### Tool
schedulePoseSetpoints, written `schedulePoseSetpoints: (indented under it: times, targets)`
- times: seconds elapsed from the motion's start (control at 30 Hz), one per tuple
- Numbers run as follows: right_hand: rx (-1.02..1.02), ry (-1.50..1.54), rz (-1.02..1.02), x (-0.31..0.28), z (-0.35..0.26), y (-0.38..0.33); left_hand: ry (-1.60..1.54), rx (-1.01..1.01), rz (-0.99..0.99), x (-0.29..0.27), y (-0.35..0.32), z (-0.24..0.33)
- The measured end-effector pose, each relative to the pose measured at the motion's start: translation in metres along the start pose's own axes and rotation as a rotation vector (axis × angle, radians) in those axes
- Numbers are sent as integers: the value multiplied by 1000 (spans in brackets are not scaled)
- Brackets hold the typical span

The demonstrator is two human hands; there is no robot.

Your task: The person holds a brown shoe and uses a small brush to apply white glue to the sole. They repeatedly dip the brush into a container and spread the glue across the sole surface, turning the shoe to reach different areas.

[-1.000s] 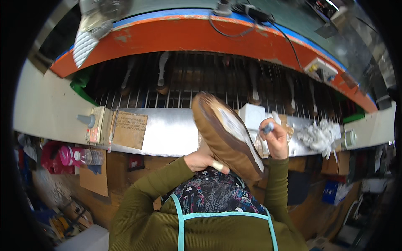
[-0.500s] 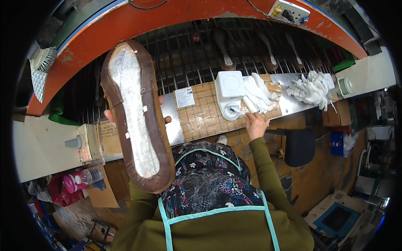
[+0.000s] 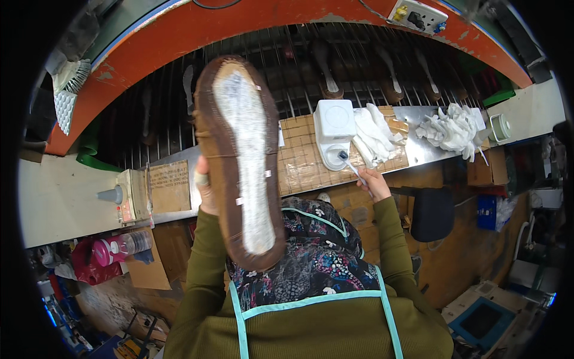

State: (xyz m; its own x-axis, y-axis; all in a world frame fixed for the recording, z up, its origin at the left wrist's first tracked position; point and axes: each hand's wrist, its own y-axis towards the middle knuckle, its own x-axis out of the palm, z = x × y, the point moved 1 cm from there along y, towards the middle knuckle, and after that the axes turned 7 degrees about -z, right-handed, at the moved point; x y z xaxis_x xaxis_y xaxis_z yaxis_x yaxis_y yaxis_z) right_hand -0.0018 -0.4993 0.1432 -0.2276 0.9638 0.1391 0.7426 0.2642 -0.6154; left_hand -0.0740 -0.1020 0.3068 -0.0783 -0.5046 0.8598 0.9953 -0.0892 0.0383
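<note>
My left hand [image 3: 205,186] grips a brown shoe upper [image 3: 211,125] from its left edge, with most of the fingers hidden behind it. The shoe's underside faces me, with a whitish strip down the middle and a brown border around it. Closed around the pale handle of a small brush [image 3: 355,171] is my right hand [image 3: 373,183]. The brush's dark bristle head is over the round cup at the front of a white glue dispenser [image 3: 335,122]; whether it touches the cup I cannot tell. White gloves [image 3: 373,134] lie just right of the dispenser.
Cardboard [image 3: 293,170] covers part of the metal bench top. Crumpled white cloth [image 3: 449,128] lies at the right, near a tape roll [image 3: 500,126]. Behind, more shoes [image 3: 323,66] rest on a rack of metal rods under an orange frame [image 3: 263,13]. A dark stool [image 3: 431,214] stands at right.
The shoe has moved right along with my left hand and stands more upright. My right hand has drawn slightly down, and the brush's dark tip now shows above the cup.
</note>
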Motion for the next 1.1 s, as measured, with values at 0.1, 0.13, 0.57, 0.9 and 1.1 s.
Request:
schedulePoseSetpoints:
  times: [0.1,0.13,0.57,0.9,1.1]
  targets:
    - [-247,-87,44,23,-26,-15,209,-101,69,7,12,-9]
    - [-423,-133,92,36,-44,-22,223,-149,70,10,17,-13]
    - [-1255,-450,141,165,-204,-121,471,-15,-128,66,32,-22]
    - [-1334,-463,129,193,-247,-103,656,82,-68,77,18,-7]
    - [-1371,-454,108,202,-273,-93,660,117,-112,79,12,2]
